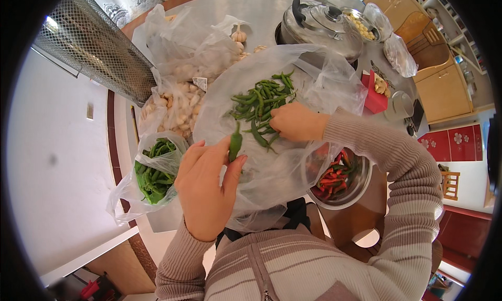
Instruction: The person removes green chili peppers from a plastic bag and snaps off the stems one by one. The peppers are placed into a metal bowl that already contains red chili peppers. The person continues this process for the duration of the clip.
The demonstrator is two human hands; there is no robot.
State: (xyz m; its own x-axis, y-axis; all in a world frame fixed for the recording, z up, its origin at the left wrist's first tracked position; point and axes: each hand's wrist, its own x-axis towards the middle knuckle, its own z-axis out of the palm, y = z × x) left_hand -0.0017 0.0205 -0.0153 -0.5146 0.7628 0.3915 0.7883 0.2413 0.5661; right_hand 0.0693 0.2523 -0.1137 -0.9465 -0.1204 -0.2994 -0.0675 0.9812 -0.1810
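A green chili pepper (235, 144) stands upright between the thumb and fingers of my left hand (208, 187). My right hand (296, 121) reaches into the right edge of a pile of green chilies (261, 101); its fingertips are among the peppers, and whether they grip one is hidden. The pile lies on a clear plastic bag (259, 183) spread over the table. Left of my left hand, another plastic bag holds more green chilies (157, 179). Red and green chilies (333, 177) lie in a clear bowl (366, 183) below my right forearm.
Bags of garlic (178, 112) lie at the left, beside a mesh-covered cylinder (102, 46). A lidded steel pot (321, 30) stands at the back, near a dish of peeled garlic cloves (361, 26). Ginger (380, 86), a red box (374, 99) and a glass (400, 105) are at the right.
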